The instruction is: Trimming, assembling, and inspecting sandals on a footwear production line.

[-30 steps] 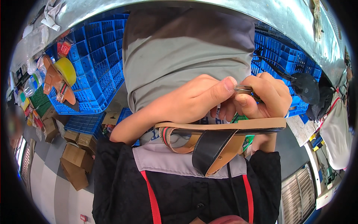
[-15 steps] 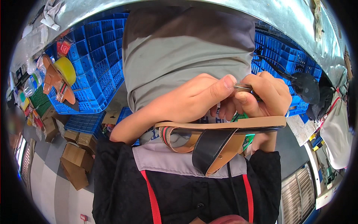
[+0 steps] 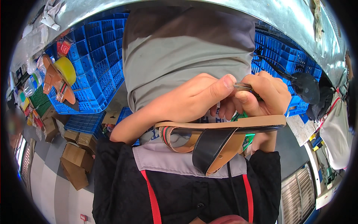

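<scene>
A small thin metal piece [image 3: 243,87] is pinched between the thumb and curled fingers of my right hand [image 3: 269,94]. Its exact kind is too small to tell. My left hand [image 3: 195,98] is closed beside it, thumb tip at the metal's left end and fingers curled below; whatever those fingers hold is hidden. Just below both hands lies a sandal [image 3: 220,123], turned on its side. It has a tan sole, a wide black strap and a striped heel strap, and it covers part of my right forearm. What supports the sandal cannot be made out.
A grey cloth [image 3: 186,56] covers my lap. Blue crates stand left [image 3: 99,63] and right [image 3: 278,44], below a metal table edge [image 3: 209,4]. A brown sandal [image 3: 56,80] and a yellow tape roll [image 3: 66,71] are at the left crate. Cardboard boxes [image 3: 77,156] sit lower left.
The metal piece and my right fingers have tilted very slightly. Otherwise both hands and the sandal hold their places.
</scene>
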